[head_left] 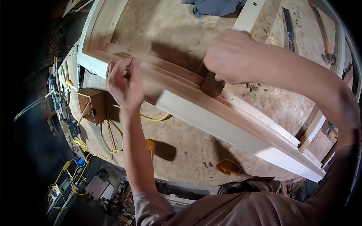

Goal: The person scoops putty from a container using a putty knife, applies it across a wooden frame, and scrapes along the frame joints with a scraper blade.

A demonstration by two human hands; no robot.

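A white-faced wooden frame (196, 113) lies at a slant on the worktable. My left hand (126, 81) is over its near rail at the left, fingers curled together; whatever they may hold is too small or blurred to tell. My right hand (232, 56) is a fist above the inner side of the same rail, where a white crosspiece (249, 15) comes in from the top. Directly below that fist is a dark brown block (213, 83) against the rail. What the right fist grips is hidden.
Grey cloth (215, 6) lies at the top, a dark flat bar (289, 28) and a hammer (326, 37) at the upper right. A wooden box (91, 105), yellow cord (109, 132) and an amber container (228, 167) are on the near side of the frame.
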